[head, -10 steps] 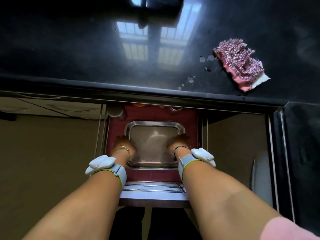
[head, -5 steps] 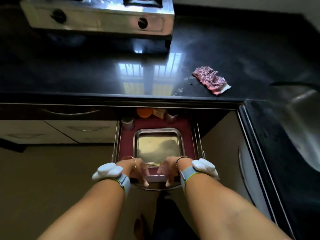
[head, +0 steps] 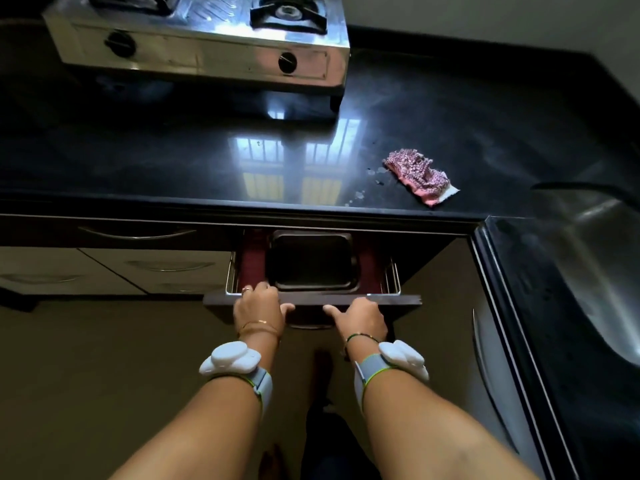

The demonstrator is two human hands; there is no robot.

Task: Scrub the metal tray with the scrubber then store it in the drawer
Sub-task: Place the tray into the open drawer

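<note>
The metal tray [head: 311,261] lies flat on a dark red liner inside the half-open drawer [head: 398,300] under the black counter. It looks dark in the counter's shadow. My left hand [head: 258,308] rests on the drawer's front panel at the left, fingers curled over its top edge. My right hand [head: 360,315] presses on the same panel at the right, thumb pointing inward. Neither hand touches the tray. The pink scrubber [head: 420,176] lies on the counter [head: 173,161], to the right, near its front edge.
A steel gas stove [head: 201,46] stands at the back of the counter. A steel sink [head: 602,271] sits at the right. Closed drawers with curved handles [head: 138,233] lie to the left. A few water drops dot the counter beside the scrubber.
My hands left the tray, drew back to the drawer's front panel, and the drawer has slid partway in under the counter. The view has pulled back and up.
</note>
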